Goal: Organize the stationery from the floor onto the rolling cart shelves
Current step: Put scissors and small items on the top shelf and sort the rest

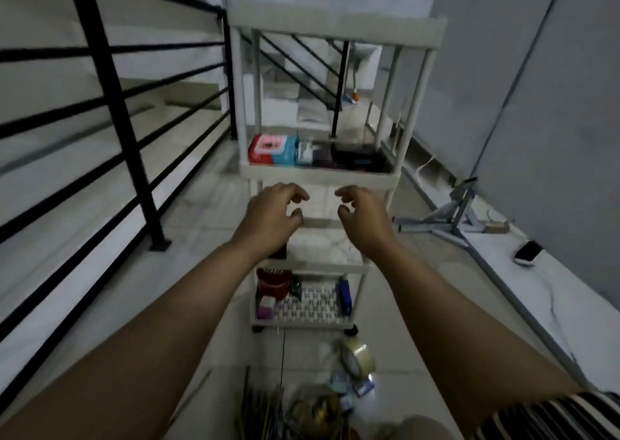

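Both the left hand [273, 216] and the right hand [364, 218] hover with loosely curled fingers in front of the rolling cart [317, 176] and hold nothing. On the floor, the tape roll [357, 355] is light, stiff and smooth, best pinched through its hole; the pencils [265, 409] look thin and should be gathered as a bundle.

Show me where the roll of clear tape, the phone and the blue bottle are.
roll of clear tape [357, 359], head view, on the outer band of the roll.
phone [529, 252], head view, middle of its dark screen.
blue bottle [345, 296], head view, middle of its body, on the cart's bottom shelf.
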